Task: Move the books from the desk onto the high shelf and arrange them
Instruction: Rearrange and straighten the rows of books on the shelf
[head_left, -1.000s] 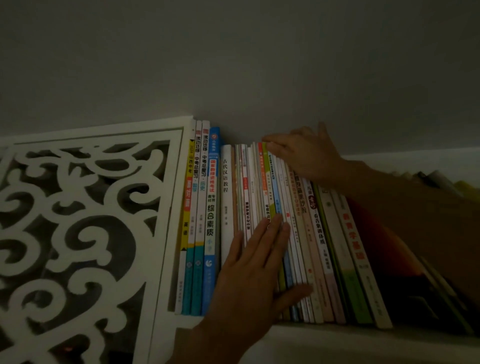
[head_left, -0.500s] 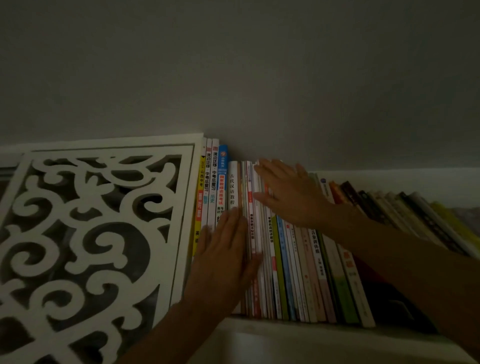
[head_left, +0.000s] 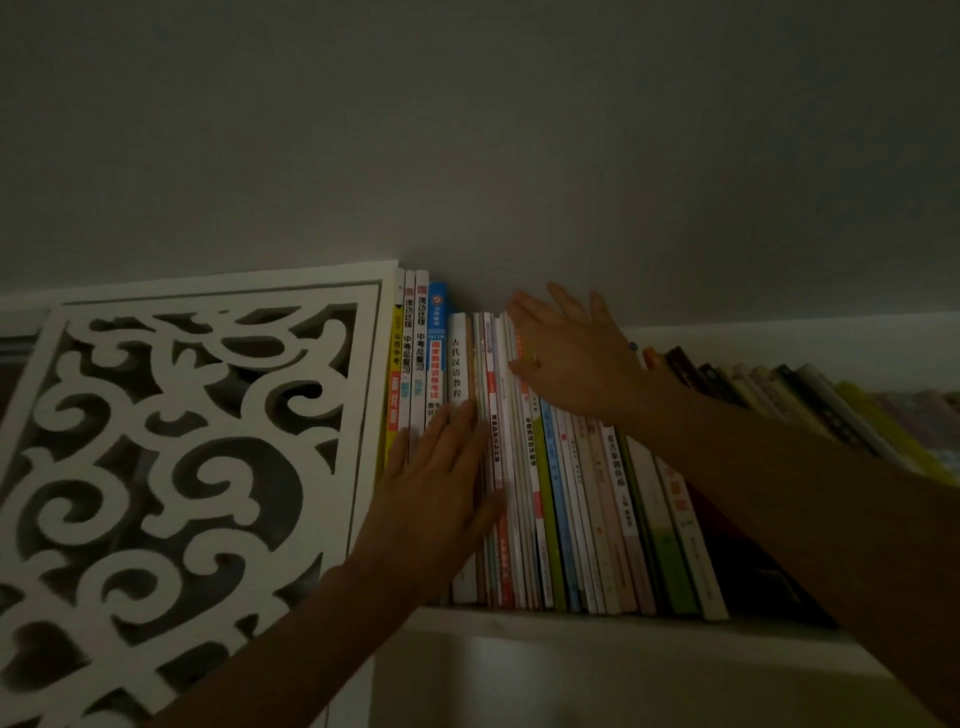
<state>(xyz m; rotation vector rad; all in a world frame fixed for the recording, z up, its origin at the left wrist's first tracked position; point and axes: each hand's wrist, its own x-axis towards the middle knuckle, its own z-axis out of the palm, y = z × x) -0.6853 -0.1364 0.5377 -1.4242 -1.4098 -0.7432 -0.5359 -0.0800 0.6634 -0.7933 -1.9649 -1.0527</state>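
Note:
A row of thin books (head_left: 566, 499) stands spine-out on the high white shelf (head_left: 597, 631); the taller ones with the blue spine (head_left: 436, 332) are at the left end. My left hand (head_left: 441, 483) lies flat with straight fingers against the lower spines of the left books. My right hand (head_left: 566, 353) is spread, palm down, over the upper spines and top edges of the middle books. Further right, several darker books (head_left: 779, 400) lean to the left behind my right forearm.
A white carved fretwork panel (head_left: 171, 467) closes the shelf on the left, right beside the first book. The grey wall or ceiling (head_left: 519, 156) sits close above the book tops. The scene is dim.
My left hand has slid left along the spines, from the middle books to the leftmost ones. My right hand has come down from the book tops and spread flat over the upper spines.

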